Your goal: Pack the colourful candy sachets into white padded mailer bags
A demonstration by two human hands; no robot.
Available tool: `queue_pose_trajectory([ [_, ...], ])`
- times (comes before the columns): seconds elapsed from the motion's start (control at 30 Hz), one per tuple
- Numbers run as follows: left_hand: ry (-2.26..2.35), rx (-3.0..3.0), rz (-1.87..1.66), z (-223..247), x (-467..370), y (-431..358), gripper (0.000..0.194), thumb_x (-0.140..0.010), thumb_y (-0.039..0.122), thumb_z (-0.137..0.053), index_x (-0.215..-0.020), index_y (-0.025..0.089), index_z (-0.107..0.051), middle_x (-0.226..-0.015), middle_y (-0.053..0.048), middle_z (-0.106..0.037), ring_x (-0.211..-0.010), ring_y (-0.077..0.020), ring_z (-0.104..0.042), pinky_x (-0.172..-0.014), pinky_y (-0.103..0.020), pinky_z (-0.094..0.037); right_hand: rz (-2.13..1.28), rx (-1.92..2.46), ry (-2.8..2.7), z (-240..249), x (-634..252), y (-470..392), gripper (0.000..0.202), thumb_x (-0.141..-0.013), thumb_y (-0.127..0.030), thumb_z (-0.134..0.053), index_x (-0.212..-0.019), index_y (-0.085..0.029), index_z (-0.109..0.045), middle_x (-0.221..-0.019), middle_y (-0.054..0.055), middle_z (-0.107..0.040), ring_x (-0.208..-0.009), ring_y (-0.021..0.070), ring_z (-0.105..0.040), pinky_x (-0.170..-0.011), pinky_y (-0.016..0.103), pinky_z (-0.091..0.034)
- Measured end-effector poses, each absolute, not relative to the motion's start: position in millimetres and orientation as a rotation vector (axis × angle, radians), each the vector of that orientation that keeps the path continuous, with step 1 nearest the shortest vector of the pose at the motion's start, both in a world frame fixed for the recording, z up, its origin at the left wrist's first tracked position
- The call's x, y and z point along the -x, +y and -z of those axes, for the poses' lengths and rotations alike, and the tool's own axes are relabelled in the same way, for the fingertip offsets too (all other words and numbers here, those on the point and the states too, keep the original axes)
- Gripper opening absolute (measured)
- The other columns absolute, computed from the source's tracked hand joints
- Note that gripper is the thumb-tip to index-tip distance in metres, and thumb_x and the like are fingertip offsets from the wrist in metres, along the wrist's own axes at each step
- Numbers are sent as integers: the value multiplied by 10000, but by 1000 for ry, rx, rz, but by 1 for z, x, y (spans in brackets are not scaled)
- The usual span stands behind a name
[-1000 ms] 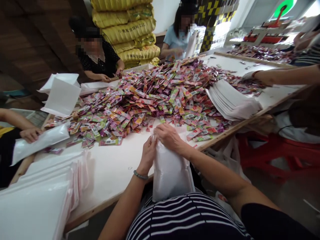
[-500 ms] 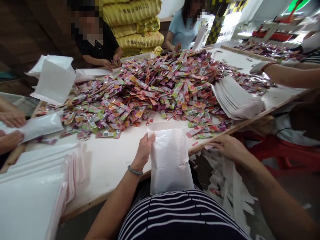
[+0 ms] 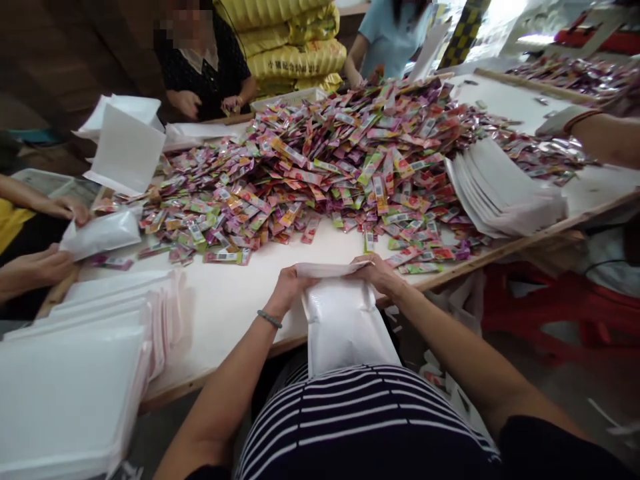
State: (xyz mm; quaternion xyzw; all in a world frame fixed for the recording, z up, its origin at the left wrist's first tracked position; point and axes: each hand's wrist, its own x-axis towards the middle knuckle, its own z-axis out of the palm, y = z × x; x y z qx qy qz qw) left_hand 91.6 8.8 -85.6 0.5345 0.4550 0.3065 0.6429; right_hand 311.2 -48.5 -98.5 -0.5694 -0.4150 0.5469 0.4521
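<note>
A white padded bag [image 3: 345, 323] stands upright against my striped shirt at the table's near edge. My left hand [image 3: 289, 288] grips its top left corner and my right hand [image 3: 379, 273] grips its top right corner, with the flap folded flat between them. A big heap of colourful small sachets [image 3: 345, 160] covers the table just beyond my hands.
Stacks of white bags lie at my left [image 3: 75, 373] and to the right of the heap [image 3: 500, 193]. Other people sit around the table; one person's hands [image 3: 45, 263] hold a bag at left, another's arm [image 3: 595, 130] reaches in at right. Yellow sacks [image 3: 295, 40] are piled behind. A red stool [image 3: 540, 307] stands at right.
My right hand came back up from the paper strips beside my leg and took the bag's top right corner. The flap is now folded over.
</note>
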Motion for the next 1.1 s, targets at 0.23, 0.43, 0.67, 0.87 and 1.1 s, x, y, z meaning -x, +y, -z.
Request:
queue_pose_trajectory([
  [0.23, 997, -2171, -730, 79, -74, 0, 200, -765, 185, -633, -930, 221, -740, -1019, -66, -741, -992, -227, -660, -931, -375, -480, -545, 1361, -1763, 93, -333, -73, 204, -703, -178, -566, -794, -216, -744, -893, 57, -757, -938, 234, -664, -898, 412, -466],
  [0.43, 881, -2578, -482, 72, -60, -12, 495, -818, 48, -468, -1250, 237, -617, -1327, -87, -604, -1210, -223, -566, -1020, -417, -467, -343, 1501, -2132, 85, -341, -99, 378, -805, -119, -489, -1096, -237, -699, -1142, 70, -709, -1146, 229, -613, -958, 417, -428],
  [0.67, 1076, -2740, -147, 85, -63, -12, 527, -820, 22, -449, -1265, 250, -617, -1347, -128, -576, -1124, -266, -589, -930, -428, -496, -492, 1573, -2380, 106, -339, -120, 547, -858, -97, -436, -1385, -236, -484, -1394, 94, -537, -1332, 232, -451, -1055, 514, -334],
  [0.87, 1290, -2340, -341, 77, -62, -24, 493, -834, 79, -450, -1279, 227, -602, -1214, -126, -652, -1115, -252, -592, -944, -385, -461, -568, 1553, -2346, 92, -362, -138, 484, -883, -127, -413, -1310, -295, -567, -1334, 36, -597, -1329, 225, -455, -1095, 538, -300],
  [1.1, 1289, -1072, -419, 62, -65, -48, 503, -715, 331, -691, -1147, 96, -589, -608, 10, -628, -527, -129, -568, -542, -246, -443, -560, 1490, -2091, 64, -312, -110, 500, -993, -416, -342, -1422, -186, -452, -1458, 92, -462, -1381, 221, -381, -1120, 439, -357],
])
